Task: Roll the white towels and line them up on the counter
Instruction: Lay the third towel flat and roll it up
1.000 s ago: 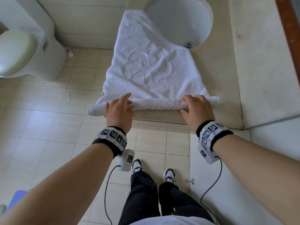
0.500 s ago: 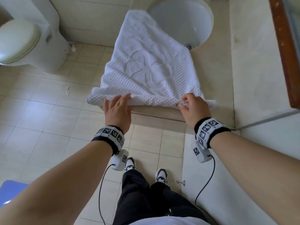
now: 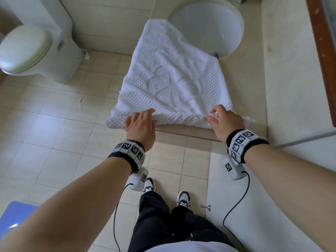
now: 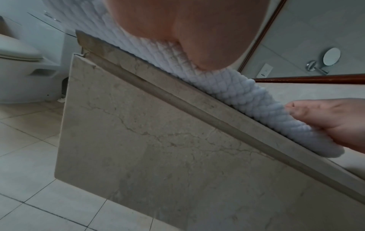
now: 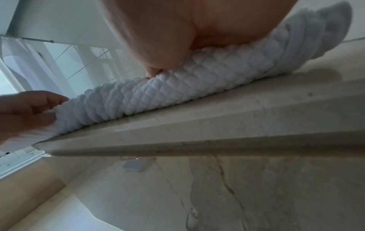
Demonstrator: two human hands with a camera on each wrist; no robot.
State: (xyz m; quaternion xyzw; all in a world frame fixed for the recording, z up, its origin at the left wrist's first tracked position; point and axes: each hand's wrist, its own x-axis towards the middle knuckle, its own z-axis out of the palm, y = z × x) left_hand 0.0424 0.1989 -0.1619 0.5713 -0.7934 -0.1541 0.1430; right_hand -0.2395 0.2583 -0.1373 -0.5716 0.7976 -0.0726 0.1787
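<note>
A white waffle towel [image 3: 172,79] with an embossed motif lies spread on the beige counter [image 3: 245,106], its far corner over the sink [image 3: 205,24]. Its near edge is turned into a thin roll [image 3: 181,119] along the counter's front edge. My left hand [image 3: 141,122] lies over the roll's left part with fingers wrapped on it, as the right wrist view shows [image 5: 29,112]. My right hand [image 3: 221,119] pinches the roll's right part with curled fingers; the left wrist view shows this hand [image 4: 326,118] beside the roll [image 4: 247,93]. The roll's left end overhangs the counter.
A toilet [image 3: 27,46] stands at the left on the tiled floor. A brown mirror frame [image 3: 321,51] runs along the counter's right side. A round wall mirror [image 4: 331,57] hangs beyond. A blue object [image 3: 14,213] lies at the lower left.
Both hands have stayed on the near edge and turned it over a little further away from me. The right hand's fingers have curled up more on the roll.
</note>
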